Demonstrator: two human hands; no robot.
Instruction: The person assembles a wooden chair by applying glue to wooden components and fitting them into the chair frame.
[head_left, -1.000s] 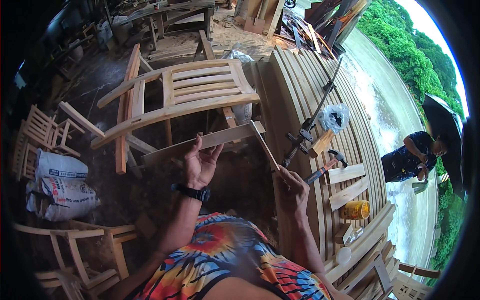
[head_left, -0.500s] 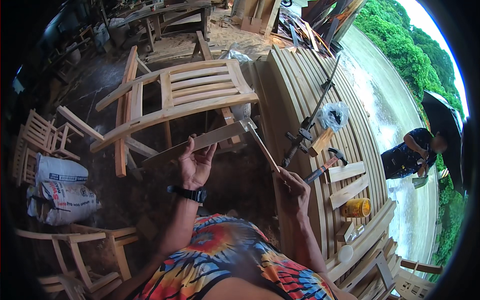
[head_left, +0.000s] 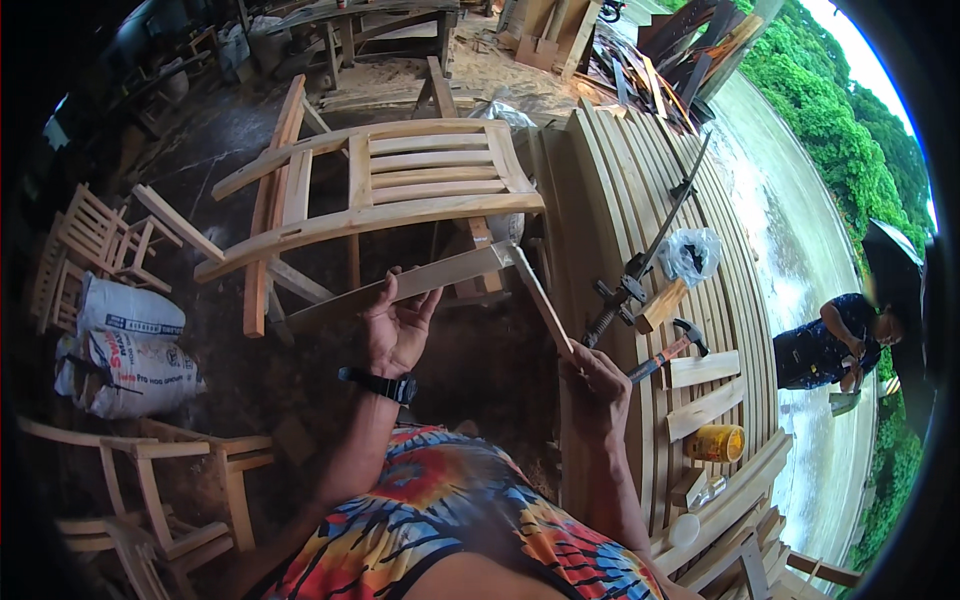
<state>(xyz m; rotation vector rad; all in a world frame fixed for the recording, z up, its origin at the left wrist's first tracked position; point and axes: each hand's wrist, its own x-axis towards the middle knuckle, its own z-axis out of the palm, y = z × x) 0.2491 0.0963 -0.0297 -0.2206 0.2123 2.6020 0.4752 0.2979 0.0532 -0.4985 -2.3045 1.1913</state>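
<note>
Murky floor — left hand loosely round dim-ended board, right hand tight on stick.

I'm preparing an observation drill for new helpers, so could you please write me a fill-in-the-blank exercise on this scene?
1. The left hand holds a wooden board, and the right hand holds a thin stick whose far end is at the board's ____ end.
2. Between the hammer and the jar lie ____ short, pale wood pieces.
3. The jar's colour is ____.
4. The sacks are on the picture's ____ side.

Missing words: right; two; yellow; left.
</note>
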